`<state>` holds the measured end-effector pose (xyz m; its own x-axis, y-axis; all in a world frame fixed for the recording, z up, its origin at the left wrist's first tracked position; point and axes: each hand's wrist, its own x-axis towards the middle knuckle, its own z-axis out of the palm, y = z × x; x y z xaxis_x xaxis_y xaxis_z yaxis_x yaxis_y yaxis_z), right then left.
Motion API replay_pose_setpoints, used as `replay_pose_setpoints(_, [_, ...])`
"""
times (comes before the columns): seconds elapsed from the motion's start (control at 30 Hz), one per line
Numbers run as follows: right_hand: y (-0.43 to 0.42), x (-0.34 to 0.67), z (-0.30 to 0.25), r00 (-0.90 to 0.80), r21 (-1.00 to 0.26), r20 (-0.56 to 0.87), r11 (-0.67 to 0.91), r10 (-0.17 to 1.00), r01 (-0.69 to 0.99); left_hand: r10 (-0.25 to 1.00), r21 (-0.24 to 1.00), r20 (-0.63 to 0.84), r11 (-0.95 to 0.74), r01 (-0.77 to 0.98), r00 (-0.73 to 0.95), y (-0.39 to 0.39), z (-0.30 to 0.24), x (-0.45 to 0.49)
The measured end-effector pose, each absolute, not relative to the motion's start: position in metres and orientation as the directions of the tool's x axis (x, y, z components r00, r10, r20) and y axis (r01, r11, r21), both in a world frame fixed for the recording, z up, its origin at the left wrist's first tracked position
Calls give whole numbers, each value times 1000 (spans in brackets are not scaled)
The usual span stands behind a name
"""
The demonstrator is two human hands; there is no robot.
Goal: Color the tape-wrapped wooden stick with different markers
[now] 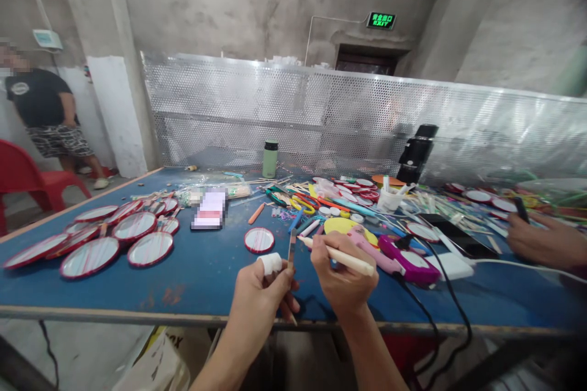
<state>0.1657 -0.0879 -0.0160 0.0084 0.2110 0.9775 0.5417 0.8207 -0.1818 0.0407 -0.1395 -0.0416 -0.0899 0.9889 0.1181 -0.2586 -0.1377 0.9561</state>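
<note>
My left hand (263, 293) is closed around a thin flat stick (290, 256) held upright, and a white cap (270, 263) sits at its fingertips. My right hand (342, 278) grips a cream marker pen (339, 256), its tip touching the stick near the top. Both hands hover over the near edge of the blue table (202, 275). A round red-rimmed disc (259, 239) lies just beyond my left hand.
Several red-rimmed discs (117, 235) lie at the left. A pink glue gun (389, 255) with black cord, scissors (300, 201), a green bottle (270, 159) and craft clutter fill the right. Another person's hand (543, 239) rests at far right. A person stands by a red chair (27, 180).
</note>
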Motion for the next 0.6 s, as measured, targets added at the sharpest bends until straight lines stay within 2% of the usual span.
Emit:
replay_pose_setpoints(0.33, [-88, 164, -15, -25, -179, 974, 830, 226, 528, 988, 958, 121, -142, -249, -100, -139, -39, 41])
replay_pose_setpoints(0.6, [-89, 166, -15, 17, -197, 975, 823, 222, 533, 987, 956, 126, -148, -253, -100, -140, -38, 41])
